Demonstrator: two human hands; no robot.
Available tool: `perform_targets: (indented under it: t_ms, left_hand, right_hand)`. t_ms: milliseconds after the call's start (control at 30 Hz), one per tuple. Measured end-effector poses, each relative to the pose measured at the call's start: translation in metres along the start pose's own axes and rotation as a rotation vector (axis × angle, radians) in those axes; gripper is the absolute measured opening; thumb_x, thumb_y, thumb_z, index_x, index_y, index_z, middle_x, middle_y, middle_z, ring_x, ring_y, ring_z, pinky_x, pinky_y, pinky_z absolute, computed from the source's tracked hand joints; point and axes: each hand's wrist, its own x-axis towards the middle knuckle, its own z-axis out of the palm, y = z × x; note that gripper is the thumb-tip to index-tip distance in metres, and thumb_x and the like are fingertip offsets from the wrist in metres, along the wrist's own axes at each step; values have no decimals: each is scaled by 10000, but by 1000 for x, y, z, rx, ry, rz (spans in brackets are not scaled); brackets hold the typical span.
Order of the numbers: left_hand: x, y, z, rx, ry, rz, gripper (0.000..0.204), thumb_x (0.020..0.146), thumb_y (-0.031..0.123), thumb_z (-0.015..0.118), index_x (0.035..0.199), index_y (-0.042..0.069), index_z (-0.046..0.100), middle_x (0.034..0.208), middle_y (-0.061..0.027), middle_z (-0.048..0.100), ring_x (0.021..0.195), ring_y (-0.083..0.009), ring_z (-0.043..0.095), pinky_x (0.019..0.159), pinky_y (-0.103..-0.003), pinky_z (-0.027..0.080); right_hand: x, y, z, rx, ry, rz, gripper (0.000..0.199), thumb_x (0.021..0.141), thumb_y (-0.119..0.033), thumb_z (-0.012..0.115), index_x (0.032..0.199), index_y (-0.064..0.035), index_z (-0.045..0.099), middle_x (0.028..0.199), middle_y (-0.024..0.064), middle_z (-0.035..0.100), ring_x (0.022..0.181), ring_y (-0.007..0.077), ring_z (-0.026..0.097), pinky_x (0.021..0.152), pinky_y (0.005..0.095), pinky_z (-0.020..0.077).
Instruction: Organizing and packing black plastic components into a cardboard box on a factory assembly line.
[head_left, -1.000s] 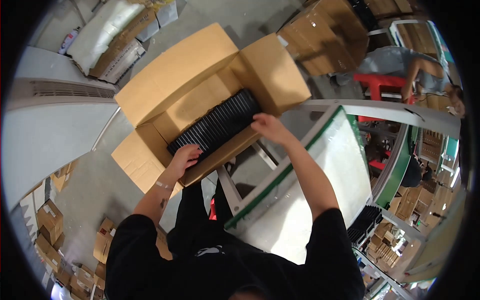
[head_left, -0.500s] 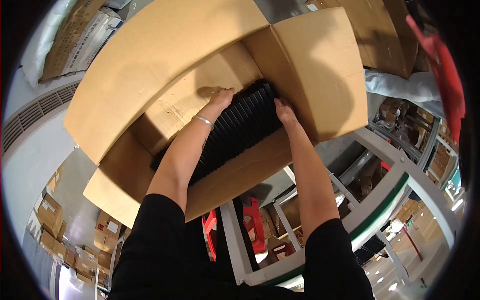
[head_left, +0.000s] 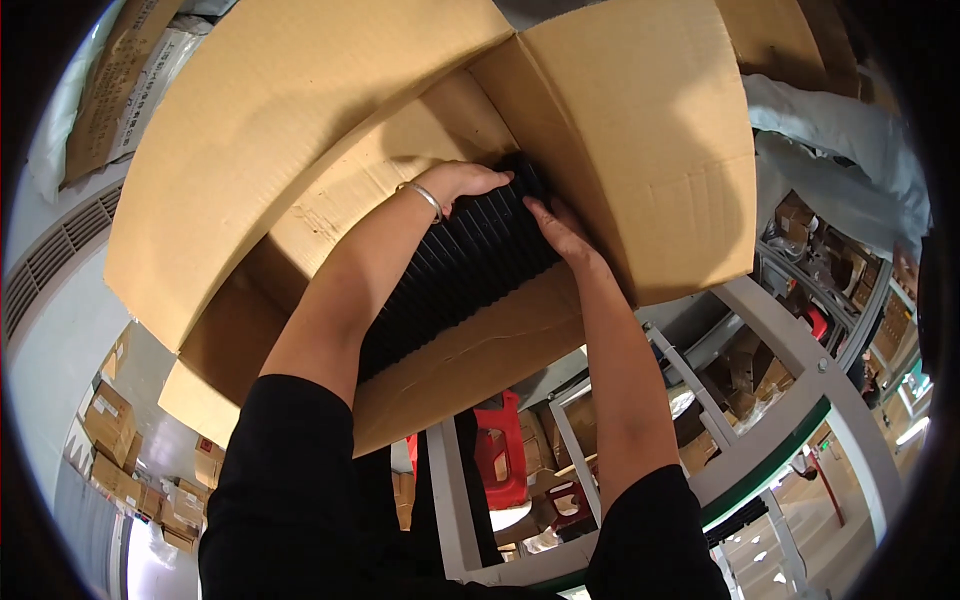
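Note:
An open cardboard box [head_left: 640, 120] holds a long row of thin black plastic pieces [head_left: 455, 265], packed upright side by side like ribs. My left hand [head_left: 468, 184], with a silver bangle at its wrist, reaches over the far edge of the row near its right end. Its fingers are bent over the top of the pieces. At that same end my right hand [head_left: 562, 230] grips the last pieces. Its thumb lies on top, while its other fingers are partly hidden between the row and the box wall.
Wide flaps spread out around the box. A white metal frame [head_left: 780, 430] stands at the lower right, with a red plastic stool [head_left: 500, 450] below the box. Several cartons [head_left: 108, 420] lie at the lower left, beside a pale wall with a vent [head_left: 62, 258].
My left hand has moved right along the row, closer to my right hand. My right hand has shifted slightly left, onto the end pieces. The view has shifted a little.

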Motion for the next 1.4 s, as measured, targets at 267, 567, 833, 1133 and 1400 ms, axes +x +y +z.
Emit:
perform_targets:
  t_ms: [267, 567, 833, 1133, 1400]
  left_hand:
    - [26, -28, 7, -570, 3, -176, 553, 796, 485, 493, 1242, 159, 466, 1232, -118, 505, 1096, -292, 501, 834, -566, 416]
    - [35, -39, 12, -609, -86, -102, 494, 823, 433, 534, 1241, 175, 475, 1230, -73, 518, 1121, -262, 488, 850, -590, 402]
    - [41, -39, 30, -644, 155, -23, 462, 791, 347, 581, 1198, 185, 436, 1035, -85, 563, 827, -199, 607, 553, -456, 530]
    - [9, -26, 13, -609, -32, 30, 474, 770, 312, 583, 1207, 210, 430, 1085, -42, 545, 961, -191, 553, 636, -489, 510]
    - [20, -45, -8, -701, -178, 8, 325, 818, 312, 564, 1120, 230, 480, 1017, 1, 577, 895, -159, 578, 727, -457, 505]
  right_hand:
    - [7, -26, 5, -159, -39, 28, 704, 800, -355, 552, 1379, -104, 240, 1350, 210, 362, 1244, 342, 358, 1030, 390, 301]
    - [25, -6, 4, -147, -60, -125, 789, 763, -366, 614, 1391, -122, 203, 1335, 203, 392, 1236, 342, 376, 1038, 377, 302]
    - [17, -10, 4, -251, -11, -110, 740, 769, -391, 588, 1375, -115, 263, 1347, 185, 385, 1252, 325, 358, 1047, 363, 287]
    - [4, -30, -9, -292, -58, -144, 765, 758, -375, 614, 1376, -95, 261, 1337, 194, 393, 1244, 320, 370, 1043, 353, 296]
    - [19, -19, 4, -200, -60, -129, 788, 735, -370, 639, 1382, -116, 268, 1351, 169, 387, 1250, 313, 366, 1039, 344, 301]
